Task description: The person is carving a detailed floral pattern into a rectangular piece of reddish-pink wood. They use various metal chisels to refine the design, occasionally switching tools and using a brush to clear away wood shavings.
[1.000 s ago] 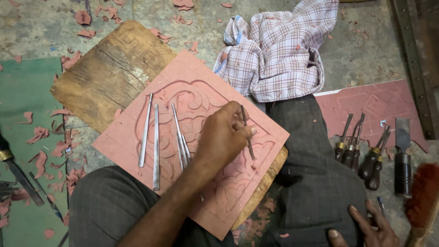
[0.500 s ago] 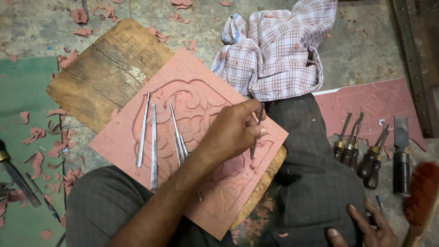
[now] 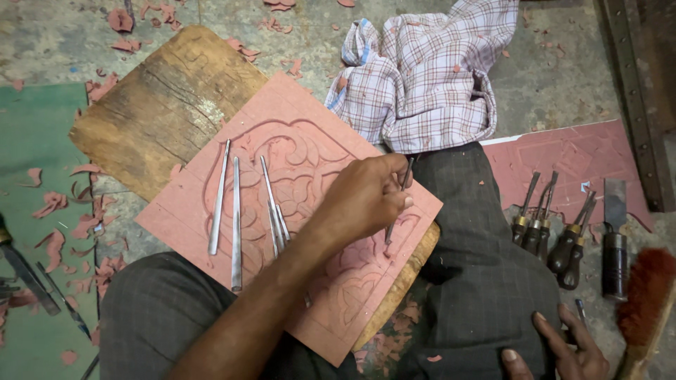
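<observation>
Head view: left hand (image 3: 366,200) pinches chisel (image 3: 398,200) upright; right hand (image 3: 563,352) flat, empty.

Loose chisels (image 3: 236,211) block the slab's (image 3: 310,151) left; its upper corner lies open.

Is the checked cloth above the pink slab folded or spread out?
Neither: the checked cloth lies crumpled in a loose heap on the floor, with uneven bunched folds, touching the pink slab's upper corner.

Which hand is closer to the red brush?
The right hand. It rests on the dark trouser leg just beside the red-bristled wooden brush at the lower right. The left hand is farther away, over the pink carved slab, holding a thin metal carving tool.
</observation>
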